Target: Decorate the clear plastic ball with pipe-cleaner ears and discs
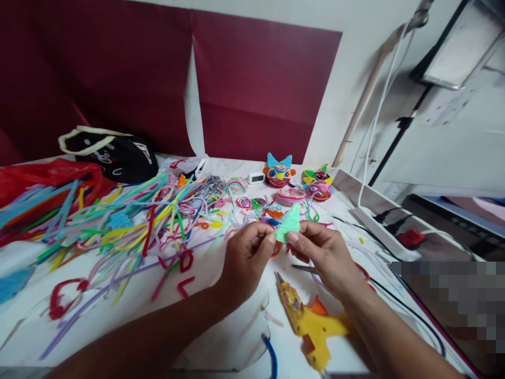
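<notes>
A light green triangular piece of coiled pipe cleaner (289, 225) is held above the table, point upward. My right hand (321, 251) pinches its right side between thumb and fingers. At its lower left edge, the fingers of my left hand (246, 258) are pressed together on it. A yellow glue gun (311, 326) lies just below my hands, its nozzle toward them. Beside the nozzle, the dark tip of a tool (303, 269) shows, the rest hidden under my right hand.
Loose colourful pipe cleaners (130, 216) cover the left of the table (221, 337). Behind stand a blue-eared figure (279, 172), a small white clock (256, 178) and a black bag (122, 158). A white power strip (389, 237) with cables lies at the right.
</notes>
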### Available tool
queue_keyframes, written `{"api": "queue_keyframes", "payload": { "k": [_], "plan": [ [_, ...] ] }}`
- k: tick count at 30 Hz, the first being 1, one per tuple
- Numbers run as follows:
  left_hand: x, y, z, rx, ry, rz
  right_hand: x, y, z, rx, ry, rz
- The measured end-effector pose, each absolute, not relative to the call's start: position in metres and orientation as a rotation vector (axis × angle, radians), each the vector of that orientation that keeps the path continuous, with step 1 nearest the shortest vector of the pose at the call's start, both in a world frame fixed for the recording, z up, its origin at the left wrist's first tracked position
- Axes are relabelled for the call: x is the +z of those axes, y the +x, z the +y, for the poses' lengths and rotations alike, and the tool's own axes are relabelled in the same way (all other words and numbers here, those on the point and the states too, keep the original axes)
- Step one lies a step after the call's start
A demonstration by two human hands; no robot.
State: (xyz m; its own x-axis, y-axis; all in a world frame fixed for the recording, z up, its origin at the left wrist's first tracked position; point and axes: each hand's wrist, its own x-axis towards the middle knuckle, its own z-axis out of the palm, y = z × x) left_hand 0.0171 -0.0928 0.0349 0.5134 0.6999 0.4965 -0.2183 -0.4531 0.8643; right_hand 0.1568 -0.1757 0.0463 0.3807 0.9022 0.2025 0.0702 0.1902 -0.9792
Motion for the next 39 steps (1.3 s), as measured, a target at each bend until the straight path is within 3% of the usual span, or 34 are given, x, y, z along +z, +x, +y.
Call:
{"api": "queue_keyframes", "payload": {
  "k": [39],
  "plan": [
    [0.024,0.019,-0.088,1.051,1.564,0.395,0.048,0.158,-0.176,0.738,-1.277,-0.994]
  ]
}}
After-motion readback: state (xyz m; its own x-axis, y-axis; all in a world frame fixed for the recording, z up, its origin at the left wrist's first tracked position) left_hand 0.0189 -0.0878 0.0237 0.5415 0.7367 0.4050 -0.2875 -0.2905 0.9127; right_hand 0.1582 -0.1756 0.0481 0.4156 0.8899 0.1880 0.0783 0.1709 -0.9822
